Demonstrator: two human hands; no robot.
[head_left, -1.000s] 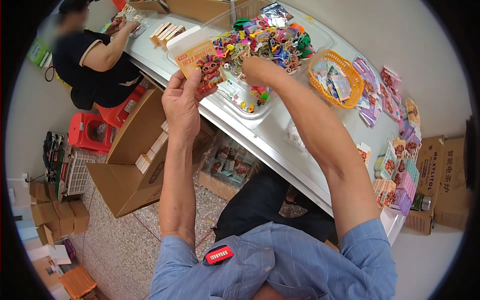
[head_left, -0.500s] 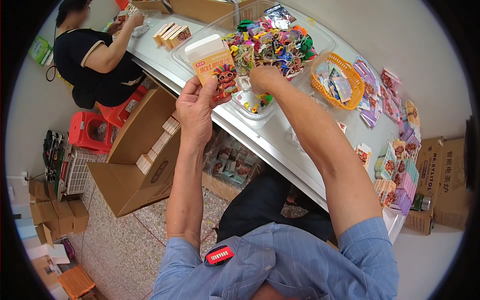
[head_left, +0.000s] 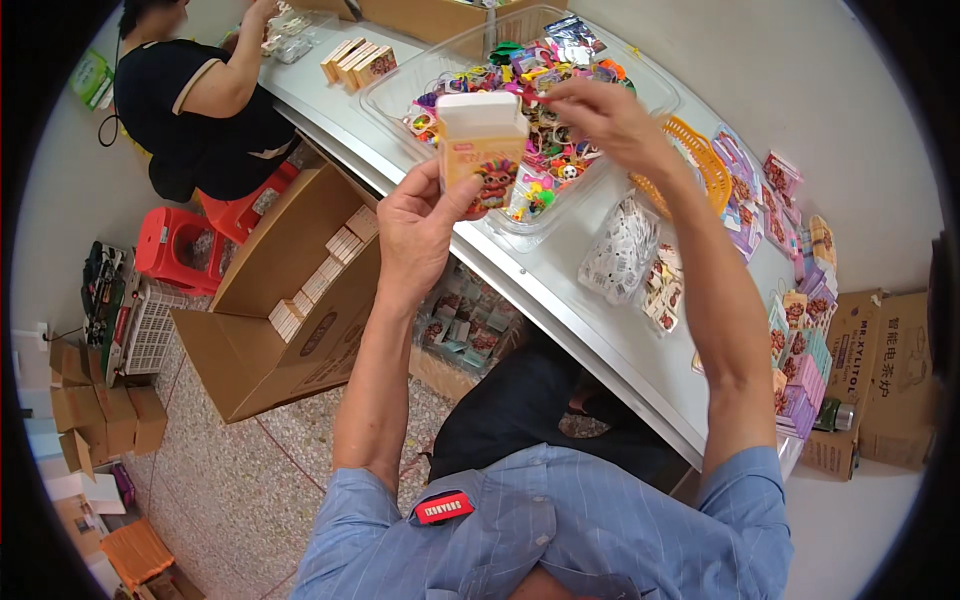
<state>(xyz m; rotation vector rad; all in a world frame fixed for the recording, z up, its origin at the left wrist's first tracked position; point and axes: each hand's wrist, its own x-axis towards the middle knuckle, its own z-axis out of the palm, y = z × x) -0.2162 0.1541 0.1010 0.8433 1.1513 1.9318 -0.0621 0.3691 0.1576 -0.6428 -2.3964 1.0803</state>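
My left hand (head_left: 418,225) grips a small yellow-orange carton (head_left: 478,150) with a cartoon figure on its front, held upright with its white top end raised. Just right of the carton, my right hand (head_left: 612,122) is pinched on a small red piece (head_left: 538,97), partly blurred, whose kind I cannot make out. Beneath both hands stands a clear plastic tub (head_left: 385,108) heaped with colourful little trinkets (head_left: 545,140). The carton hides part of the heap.
Right of the tub are an orange basket (head_left: 712,160), a clear bag of small packets (head_left: 620,250) and small printed cards (head_left: 663,290). Stacked cartons (head_left: 800,370) line the table's right end. A large cardboard box (head_left: 270,290) stands at left; a co-worker (head_left: 185,100) sits beyond.
My right hand has risen out of the heap, moving right and up, and a small red piece now shows at its fingertips. My left hand has shifted right with the carton.
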